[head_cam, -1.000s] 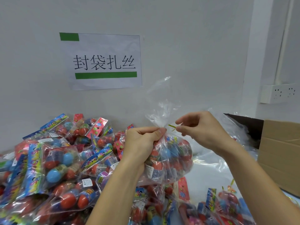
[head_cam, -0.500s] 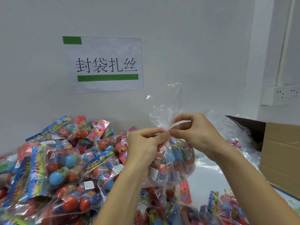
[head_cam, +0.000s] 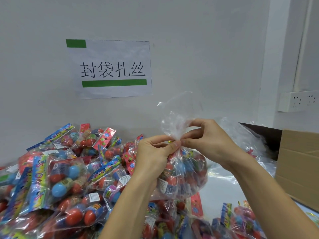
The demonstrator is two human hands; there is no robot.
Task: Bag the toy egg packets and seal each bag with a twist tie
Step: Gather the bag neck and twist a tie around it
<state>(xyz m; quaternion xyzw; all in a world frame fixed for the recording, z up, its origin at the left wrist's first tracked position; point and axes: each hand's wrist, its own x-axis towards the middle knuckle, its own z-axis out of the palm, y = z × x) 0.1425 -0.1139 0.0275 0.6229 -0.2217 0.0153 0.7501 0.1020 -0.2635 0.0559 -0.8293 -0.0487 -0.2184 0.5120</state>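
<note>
Left hand (head_cam: 153, 152): grip pinches the bag (head_cam: 183, 171) neck.
Right hand (head_cam: 207, 142): grip pinches the twist tie (head_cam: 170, 141) (gold, mostly hidden).

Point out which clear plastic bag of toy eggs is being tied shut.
The filled clear plastic bag held up between both hands; its gathered neck is pinched by left hand and right hand, unlike the heaped packets.
</note>
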